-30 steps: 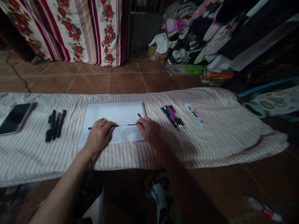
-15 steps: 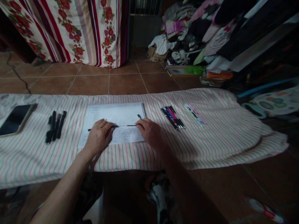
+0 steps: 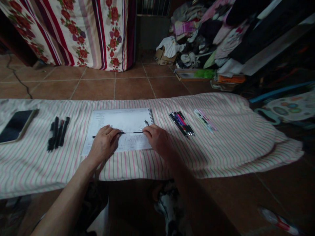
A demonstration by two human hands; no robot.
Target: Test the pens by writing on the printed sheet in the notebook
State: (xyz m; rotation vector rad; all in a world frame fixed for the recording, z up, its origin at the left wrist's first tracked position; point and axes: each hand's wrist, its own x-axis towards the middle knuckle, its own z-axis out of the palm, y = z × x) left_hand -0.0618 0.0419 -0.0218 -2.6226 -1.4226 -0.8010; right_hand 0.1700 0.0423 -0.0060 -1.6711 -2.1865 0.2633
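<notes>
My left hand (image 3: pixel 105 139) is closed around a black pen barrel (image 3: pixel 121 133), whose other end sticks out past the wrist side. My right hand (image 3: pixel 156 136) pinches a slim pen refill (image 3: pixel 138 132) that points left, in line with the barrel; whether the two touch is hard to make out. A black-and-silver pen part (image 3: pixel 146 123) shows just above the right fingertips. Both hands rest over a spiral notebook (image 3: pixel 123 116) with printed lines and faint pencil-like scribbles.
On the striped cloth (image 3: pixel 233 137), several black pens (image 3: pixel 58 133) and a phone (image 3: pixel 17 126) lie to the left. Several coloured pens (image 3: pixel 182 123) and some pale pens (image 3: pixel 205 120) lie to the right. Beyond are a floral curtain (image 3: pixel 95 36) and piled clothes (image 3: pixel 197 29).
</notes>
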